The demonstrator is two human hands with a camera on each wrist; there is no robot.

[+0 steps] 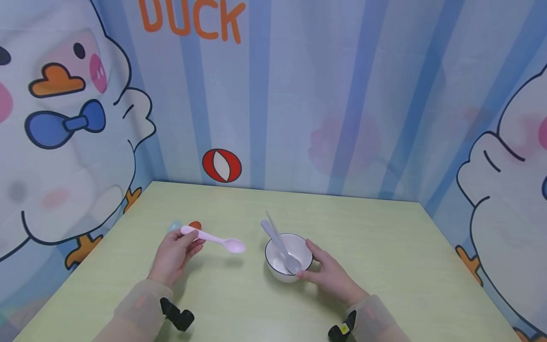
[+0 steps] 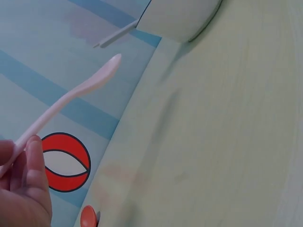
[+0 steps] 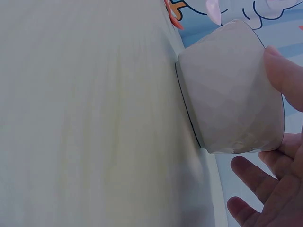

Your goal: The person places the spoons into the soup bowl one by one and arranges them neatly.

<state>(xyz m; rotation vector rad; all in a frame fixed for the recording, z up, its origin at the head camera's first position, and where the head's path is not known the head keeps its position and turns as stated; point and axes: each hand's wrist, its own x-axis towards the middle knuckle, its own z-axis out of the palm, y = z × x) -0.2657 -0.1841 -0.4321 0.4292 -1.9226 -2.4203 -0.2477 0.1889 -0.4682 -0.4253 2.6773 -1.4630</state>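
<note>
My left hand (image 1: 171, 256) pinches a pink spoon (image 1: 211, 237) by its handle and holds it above the table, left of the bowl. In the left wrist view the pink spoon (image 2: 71, 94) points away from the fingertips. A white bowl (image 1: 278, 272) with a dark rim stands on the table. My right hand (image 1: 331, 275) grips it from the right, thumb and fingers at the rim, as the right wrist view of the bowl (image 3: 232, 90) also shows. Inside the bowl leans a pale lavender spoon (image 1: 273, 234). A second thin, pale handle (image 1: 270, 218) sticks up beside it.
Behind my left hand an orange-red spoon (image 1: 195, 224) and a light blue object (image 1: 174, 226), partly hidden, lie on the pale green table (image 1: 363, 228). A duck-patterned curtain (image 1: 290, 95) surrounds the table's back and sides.
</note>
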